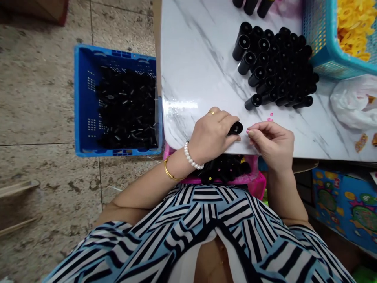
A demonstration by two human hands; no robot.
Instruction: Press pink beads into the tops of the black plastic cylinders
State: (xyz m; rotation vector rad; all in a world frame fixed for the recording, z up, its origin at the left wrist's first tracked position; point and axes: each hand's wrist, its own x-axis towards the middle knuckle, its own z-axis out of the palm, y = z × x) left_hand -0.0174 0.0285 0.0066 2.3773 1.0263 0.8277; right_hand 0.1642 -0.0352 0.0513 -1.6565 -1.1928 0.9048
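Observation:
My left hand (213, 131) is wrapped round a black plastic cylinder (236, 128) near the table's front edge, its round end turned toward my right. Just right of it, my right hand (272, 143) pinches a tiny pink piece (248, 131) between thumb and forefinger, a small gap away from the cylinder. A few more small pink pieces (270, 116) lie on the tabletop beyond that hand. Behind them stands a tight cluster of black cylinders (273, 67), most of them upright. One cylinder (253, 101) sits at the cluster's near left corner.
On the floor at left is a blue crate (81, 98) of black parts. A pink basket (255, 169) with black pieces sits under the edge of the marbled table (188, 59). At right are a teal basket (321, 35) of yellow parts and a white plastic bag (353, 102).

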